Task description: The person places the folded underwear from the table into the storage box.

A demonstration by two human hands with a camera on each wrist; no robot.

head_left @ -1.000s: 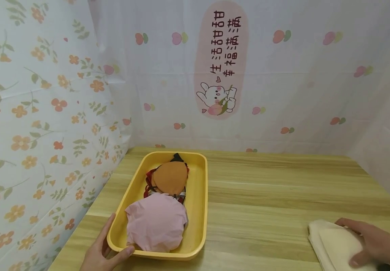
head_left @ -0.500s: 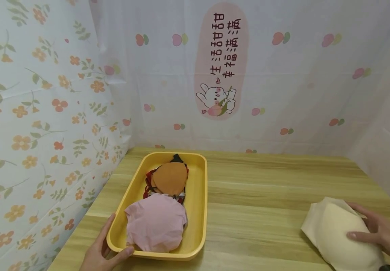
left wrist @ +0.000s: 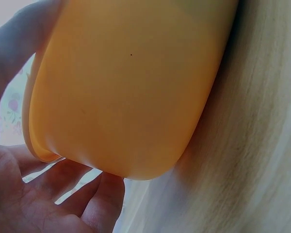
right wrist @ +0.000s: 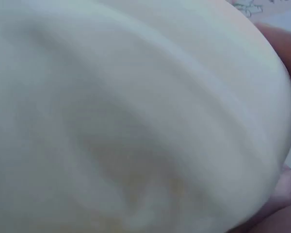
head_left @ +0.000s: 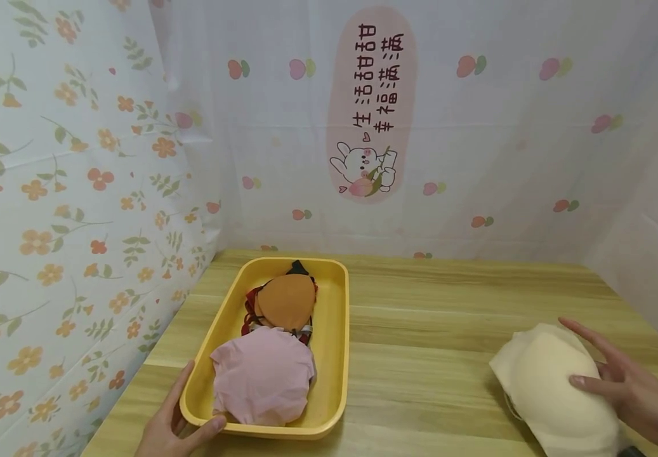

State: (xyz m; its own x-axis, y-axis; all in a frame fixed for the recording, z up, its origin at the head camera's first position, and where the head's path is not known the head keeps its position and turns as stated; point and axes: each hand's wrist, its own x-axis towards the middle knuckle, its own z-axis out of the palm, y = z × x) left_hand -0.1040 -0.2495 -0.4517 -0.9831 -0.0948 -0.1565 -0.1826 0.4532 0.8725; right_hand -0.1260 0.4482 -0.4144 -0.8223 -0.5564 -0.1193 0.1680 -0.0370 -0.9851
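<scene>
A yellow plastic bin [head_left: 344, 355] stands at the left of the table. My left hand [head_left: 163, 426] grips its near-left corner, thumb at the front rim and fingers along the side. The left wrist view shows the fingers against the bin's outer wall [left wrist: 131, 97]. At the right, my right hand [head_left: 628, 390] holds a folded cream bra [head_left: 559, 387], thumb on a moulded cup and other fingers behind its edge. That bra [right wrist: 150, 87] fills most of the right wrist view, blurred.
Inside the bin lie a pink folded bra [head_left: 266, 374] and, behind it, an orange one [head_left: 287, 301] with dark red and black pieces under it. A floral cloth [head_left: 77, 209] borders the left side. A printed curtain [head_left: 466, 146] hangs behind the wooden table [head_left: 420, 330].
My right hand has raised the cream bra from the table's near right and carried it leftward and away from me. My left hand and the bin have stayed put.
</scene>
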